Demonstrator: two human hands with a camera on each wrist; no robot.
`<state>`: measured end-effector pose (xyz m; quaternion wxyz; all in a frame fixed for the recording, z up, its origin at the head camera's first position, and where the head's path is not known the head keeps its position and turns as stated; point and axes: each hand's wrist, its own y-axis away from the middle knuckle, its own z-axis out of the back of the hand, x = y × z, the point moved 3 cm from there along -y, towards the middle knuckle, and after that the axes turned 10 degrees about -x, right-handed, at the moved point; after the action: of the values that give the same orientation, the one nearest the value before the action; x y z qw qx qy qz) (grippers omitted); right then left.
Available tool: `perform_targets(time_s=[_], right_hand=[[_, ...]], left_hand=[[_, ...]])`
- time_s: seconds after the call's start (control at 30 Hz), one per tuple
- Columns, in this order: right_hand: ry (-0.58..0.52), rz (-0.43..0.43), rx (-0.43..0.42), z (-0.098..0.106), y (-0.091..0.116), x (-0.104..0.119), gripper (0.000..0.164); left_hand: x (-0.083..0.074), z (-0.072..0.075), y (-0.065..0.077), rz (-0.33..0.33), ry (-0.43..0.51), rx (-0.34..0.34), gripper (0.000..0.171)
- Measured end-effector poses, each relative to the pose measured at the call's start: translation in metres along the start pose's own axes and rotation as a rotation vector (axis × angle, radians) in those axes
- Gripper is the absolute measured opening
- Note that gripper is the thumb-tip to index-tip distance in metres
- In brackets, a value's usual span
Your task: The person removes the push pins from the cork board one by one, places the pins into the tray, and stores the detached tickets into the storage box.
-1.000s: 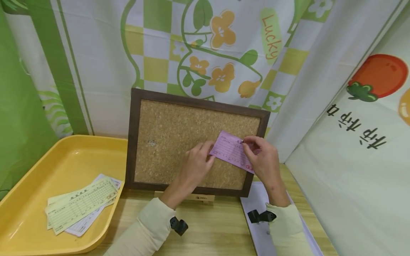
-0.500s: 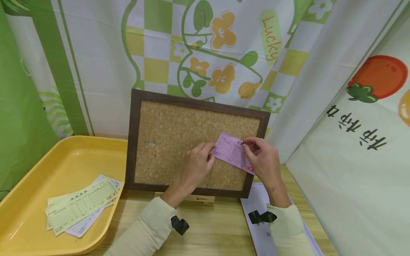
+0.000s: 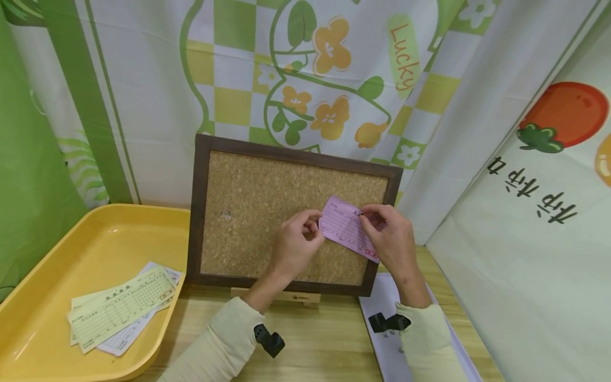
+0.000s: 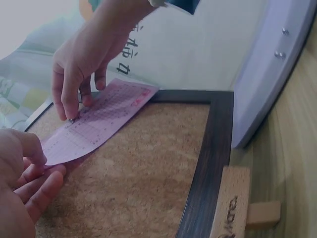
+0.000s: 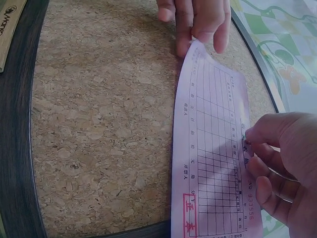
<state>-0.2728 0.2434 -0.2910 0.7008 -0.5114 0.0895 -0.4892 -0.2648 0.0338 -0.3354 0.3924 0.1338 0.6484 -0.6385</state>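
Note:
A pink printed receipt slip (image 3: 341, 225) lies tilted against the right half of a framed cork board (image 3: 253, 212). My left hand (image 3: 296, 244) pinches the slip's left edge between thumb and forefinger; in the right wrist view that corner (image 5: 195, 49) bends up off the cork. At the slip's top edge, my right hand (image 3: 393, 231) pinches a small dark metal pushpin (image 4: 73, 119) against the paper. Most of the pin is hidden by the fingertips. The slip's lower right end reaches over the board's dark frame (image 4: 218, 129).
A yellow tray (image 3: 119, 228) at the left holds several yellow and white slips (image 3: 121, 307). Under the right forearm lies a white tray (image 3: 382, 297) with a few metal pins (image 4: 280, 54). A wooden stand (image 3: 277, 295) supports the board, with a printed curtain (image 3: 238, 63) behind.
My left hand has turned slightly and its fingers have shifted along the slip's left edge, showing more of the palm side. The right hand stays almost still at the pin.

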Motion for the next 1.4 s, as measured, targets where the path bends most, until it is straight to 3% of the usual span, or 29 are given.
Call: perform_targets(time_s=[0.17,0.47,0.87,1.13,1.4], right_hand=[[0.006,-0.006,0.002,-0.0010,0.0005,-0.0011,0.011],[0.030,-0.002,0.001,-0.0013,0.0010,-0.0010,0.008],[0.060,0.032,-0.003,-0.0033,0.0002,-0.0002,0.007],[0.068,0.031,0.004,-0.0044,-0.0001,-0.0005,0.006],[0.049,0.041,0.018,-0.0034,0.0008,-0.0006,0.006]], left_hand=[[0.0010,-0.0018,0.0011,0.067,0.107,0.005,0.032],[0.0043,-0.0024,0.0032,0.231,0.186,0.010,0.030],[0.0061,0.0018,0.0015,0.274,0.194,-0.013,0.032],[0.0035,0.0012,0.0017,0.249,0.198,-0.008,0.024],[0.0023,0.0013,0.0018,0.270,0.228,-0.009,0.016]])
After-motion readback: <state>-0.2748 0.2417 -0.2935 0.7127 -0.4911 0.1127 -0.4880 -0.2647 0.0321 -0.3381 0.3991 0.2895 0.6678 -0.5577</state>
